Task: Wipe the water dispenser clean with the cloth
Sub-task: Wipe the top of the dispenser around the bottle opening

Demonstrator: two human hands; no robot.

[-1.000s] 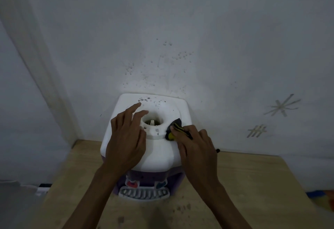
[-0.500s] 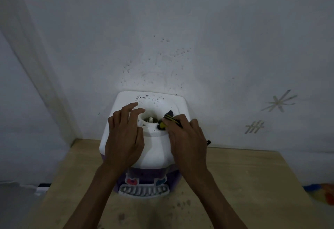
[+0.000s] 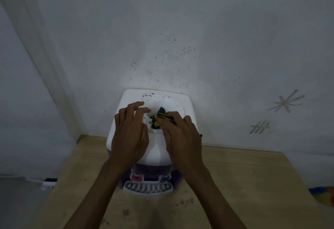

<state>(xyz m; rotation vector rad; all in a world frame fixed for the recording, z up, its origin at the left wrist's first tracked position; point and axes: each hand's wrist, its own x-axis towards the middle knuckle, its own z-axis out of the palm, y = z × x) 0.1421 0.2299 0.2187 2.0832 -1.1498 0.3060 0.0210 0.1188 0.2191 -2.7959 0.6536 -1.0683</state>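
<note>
The white water dispenser (image 3: 153, 149) stands on a wooden table (image 3: 244, 183), at its far edge by the wall (image 3: 180, 29). The left hand (image 3: 129, 138) rests on the top's left side, fingers a little spread. The right hand (image 3: 182, 138) pinches a dark and yellow cloth (image 3: 159, 118) and holds it in the round hole on top.

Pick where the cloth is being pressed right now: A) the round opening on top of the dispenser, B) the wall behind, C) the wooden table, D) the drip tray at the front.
A: the right hand pushes the dark, yellow-striped cloth into the dispenser's top opening.
</note>
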